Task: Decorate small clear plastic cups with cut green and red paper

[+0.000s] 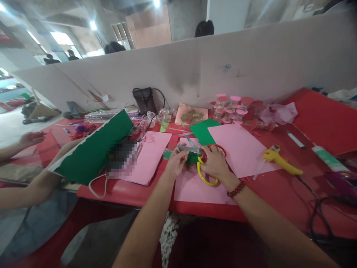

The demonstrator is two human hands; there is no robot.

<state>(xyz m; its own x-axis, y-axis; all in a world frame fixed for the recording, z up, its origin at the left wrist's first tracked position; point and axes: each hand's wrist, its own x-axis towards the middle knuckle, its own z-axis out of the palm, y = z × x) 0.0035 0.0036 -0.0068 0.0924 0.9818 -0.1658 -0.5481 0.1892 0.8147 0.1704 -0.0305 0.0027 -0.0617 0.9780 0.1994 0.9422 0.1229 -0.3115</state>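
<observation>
My right hand (214, 162) is closed round the handles of a pair of scissors (198, 151). One handle loop is yellow, the other red, and the blades stand apart, pointing up and left toward my left hand. My left hand (177, 160) is closed in a pinch close to the blades; what its fingers hold is too small to make out. A small green piece (192, 158) shows between my hands, partly hidden by the scissors. Under both hands lies a pink sheet (200, 191). Just left of my left hand sits a small clear round piece with green in it (167, 153).
A yellow glue gun (281, 160) with a black cord lies at right, near a white-and-green bottle (329, 158). Clear cups with pink discs (230, 109) stand at the back. At left, a co-worker's arm (36, 190) is beside a raised green board (92, 152).
</observation>
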